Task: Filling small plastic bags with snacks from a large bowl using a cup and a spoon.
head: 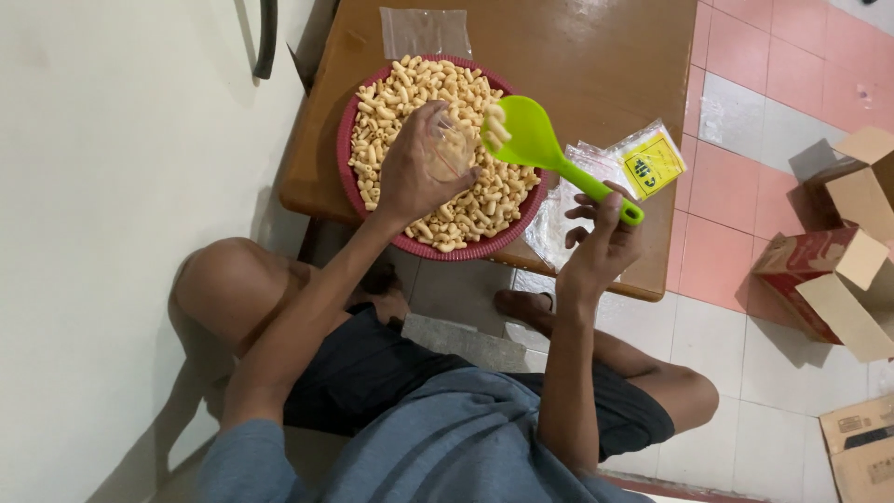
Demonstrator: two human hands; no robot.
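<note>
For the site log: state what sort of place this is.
Probably a home used for small-scale snack packing. A low wooden table stands on a pink and white tiled floor, with open cardboard boxes beside it and clear plastic bags by the basket of snacks.

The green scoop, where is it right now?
The green scoop is in the right hand, its bowl tipped over the red basket of snacks, beside the left hand.

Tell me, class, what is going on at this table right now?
A seated person holds a small clear bag open in the left hand over a red basket of pale tube-shaped snacks. The right hand holds a green plastic scoop, tipping a few pieces towards the bag. More clear bags lie on the brown table.
</note>
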